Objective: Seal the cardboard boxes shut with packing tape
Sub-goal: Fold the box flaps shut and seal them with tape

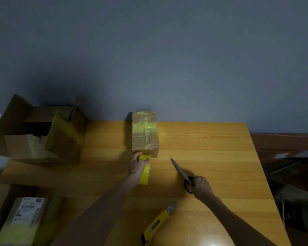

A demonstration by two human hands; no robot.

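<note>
Left hand (138, 164) grips the yellow tape roll (144, 172), which touches the near end of the small taped box (145, 134) at the far edge of the desk (220, 157). Right hand (200, 186) holds scissors (181, 172), blades together, tip toward the box. A utility knife (156, 226) lies near the front edge; an open carton (43, 134) occupies the far left corner.

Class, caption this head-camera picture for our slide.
Left hand holds yellow tape roll by taped box; right hand holds scissors.

Yellow tape roll (144, 170), brown box (145, 133), black-handled scissors (182, 174), yellow cutter (156, 226).
</note>
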